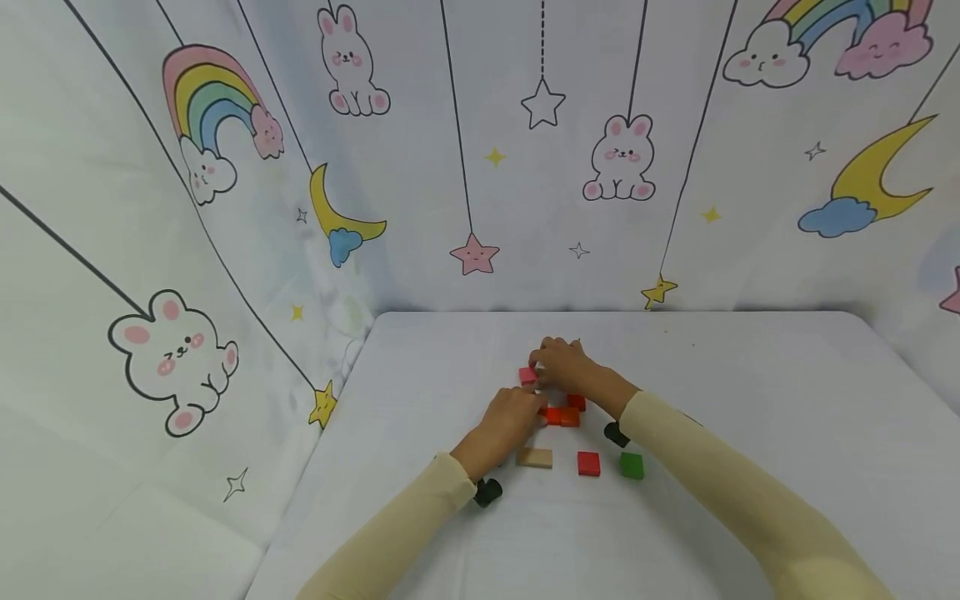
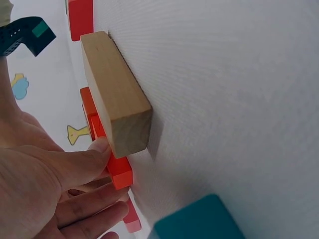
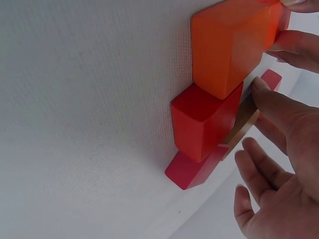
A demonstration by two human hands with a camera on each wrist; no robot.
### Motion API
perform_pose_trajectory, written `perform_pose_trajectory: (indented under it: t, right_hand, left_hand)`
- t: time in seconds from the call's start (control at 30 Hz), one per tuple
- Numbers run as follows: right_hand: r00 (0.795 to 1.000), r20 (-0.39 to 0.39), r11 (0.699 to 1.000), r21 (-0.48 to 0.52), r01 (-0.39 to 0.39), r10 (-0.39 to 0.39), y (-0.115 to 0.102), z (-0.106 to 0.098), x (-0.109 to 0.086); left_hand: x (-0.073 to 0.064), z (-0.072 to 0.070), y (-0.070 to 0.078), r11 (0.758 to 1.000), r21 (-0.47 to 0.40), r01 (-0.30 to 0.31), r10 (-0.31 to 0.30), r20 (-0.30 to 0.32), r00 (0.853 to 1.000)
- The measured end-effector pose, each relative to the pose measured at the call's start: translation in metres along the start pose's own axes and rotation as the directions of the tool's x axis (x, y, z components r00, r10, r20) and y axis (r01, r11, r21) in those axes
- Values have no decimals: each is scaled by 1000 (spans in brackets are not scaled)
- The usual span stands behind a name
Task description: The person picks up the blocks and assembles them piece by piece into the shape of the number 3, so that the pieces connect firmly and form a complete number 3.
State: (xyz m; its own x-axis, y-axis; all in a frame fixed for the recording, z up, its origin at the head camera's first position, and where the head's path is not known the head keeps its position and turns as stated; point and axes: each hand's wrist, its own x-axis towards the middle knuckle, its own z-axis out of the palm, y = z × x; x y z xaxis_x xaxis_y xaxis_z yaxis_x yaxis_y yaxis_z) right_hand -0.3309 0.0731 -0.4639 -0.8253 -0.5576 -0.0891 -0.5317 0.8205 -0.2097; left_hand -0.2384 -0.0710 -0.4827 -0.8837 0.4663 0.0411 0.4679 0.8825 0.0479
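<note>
Two hands: left hand point(image 1: 510, 421) pinches the red-orange block point(image 1: 553, 416); right hand point(image 1: 566, 367), fingers partly extended, grip unclear, lies nearer the brown block point(image 3: 242, 121), just beyond, roughly parallel lengthwise.

There are two hands, one left hand point(image 1: 506, 423) and one right hand point(image 1: 567, 365). The head view shows seven blocks: one pink block point(image 1: 527, 376), one wood block point(image 1: 535, 458), one green block point(image 1: 632, 466), two red blocks point(image 1: 588, 463) and two orange blocks point(image 1: 570, 417). The left wrist view shows one blue-green block point(image 2: 198, 222). The right wrist view shows one brown piece point(image 3: 245, 118), partly hidden. The cloth point(image 1: 416, 183) has three bunnies point(image 1: 622, 158), two rainbows point(image 1: 201, 87), two moons point(image 1: 855, 172), two yellow stars point(image 1: 322, 406), two pink stars point(image 1: 474, 256), one cut off, one white star point(image 1: 543, 106), three tiny yellow sparkles point(image 1: 495, 157) and four tiny white sparkles point(image 1: 579, 250).
</note>
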Motion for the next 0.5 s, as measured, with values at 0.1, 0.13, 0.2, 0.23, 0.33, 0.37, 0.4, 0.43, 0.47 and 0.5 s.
perform_pose_trajectory:
  t: [0.1, 0.13, 0.2, 0.23, 0.33, 0.37, 0.4, 0.43, 0.47, 0.5]
  right_hand:
    - [1000, -7, 1000, 13, 1, -1, 2, 0, -1]
    - [1000, -9, 1000, 15, 0, 1, 2, 0, -2]
    - [1000, -11, 1000, 29, -7, 7, 4, 0, -4]
    - [1000, -14, 999, 33, -10, 11, 5, -1, -5]
    - [999, -25, 998, 53, -28, 30, 10, -3, -9]
    - [999, -30, 998, 63, -33, 35, 12, -5, -11]
    - [999, -38, 997, 67, -36, 38, 14, -7, -13]
    - [998, -44, 997, 70, -37, 41, 17, -8, -16]
    - [998, -48, 996, 81, -43, 47, 20, -10, -19]
    - [997, -53, 995, 87, -47, 52, 23, -11, -23]
  left_hand:
    - [0, 1, 0, 1000, 0, 2, -2, 1, 1000]
    - [0, 1, 1, 1000, 1, 2, -2, 1, 1000]
    - [0, 1, 1, 1000, 4, -1, 1, 0, 1000]
    - [0, 1, 1, 1000, 7, -3, 3, 1, 1000]
    - [0, 1, 1, 1000, 18, -9, 9, -4, 1000]
    - [0, 1, 0, 1000, 23, -12, 12, -6, 1000]
    - [0, 1, 0, 1000, 23, -11, 11, -8, 1000]
    - [0, 1, 0, 1000, 27, -12, 13, -11, 1000]
    - [0, 1, 0, 1000, 26, -12, 12, -13, 1000]
    - [0, 1, 0, 1000, 27, -12, 12, -12, 1000]
